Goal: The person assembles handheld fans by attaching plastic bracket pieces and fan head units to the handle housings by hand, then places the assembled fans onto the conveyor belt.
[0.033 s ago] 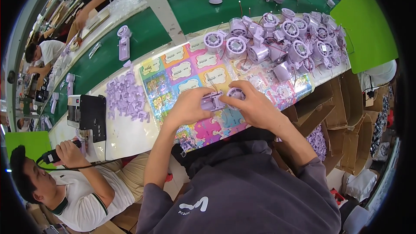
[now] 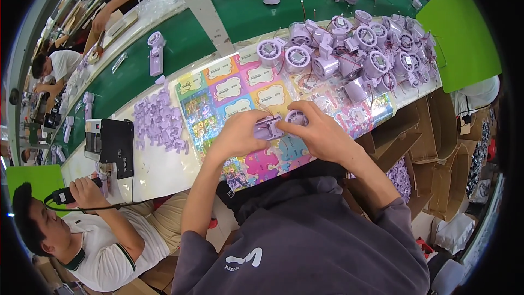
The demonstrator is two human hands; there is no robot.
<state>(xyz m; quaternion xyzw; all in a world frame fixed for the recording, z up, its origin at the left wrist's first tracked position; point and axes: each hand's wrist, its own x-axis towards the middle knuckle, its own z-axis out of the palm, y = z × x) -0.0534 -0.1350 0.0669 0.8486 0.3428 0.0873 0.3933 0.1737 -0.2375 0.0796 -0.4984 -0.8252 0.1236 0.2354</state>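
Observation:
Over the colourful printed sheet, both my hands hold one lilac plastic fan housing (image 2: 266, 129). My left hand (image 2: 240, 133) is closed around its hollow handle end, thumb on the near side. My right hand (image 2: 322, 134) grips the round, ring-shaped head, with the thumb near the joint between head and handle. A thin wire shows by the left fingertips; the fingers hide part of the housing. Just beyond my hands lies a heap of similar lilac fan housings (image 2: 376, 61) with round heads and thin red and dark wires.
Small lilac plastic parts (image 2: 158, 117) are piled left of the printed sheet (image 2: 226, 88). Beside them stands a black box-shaped device (image 2: 115, 147). A green conveyor belt (image 2: 245, 19) runs behind, carrying a few lilac pieces. At lower left, a seated co-worker holds a black corded tool (image 2: 64, 196). Cardboard boxes (image 2: 436, 131) stand at right.

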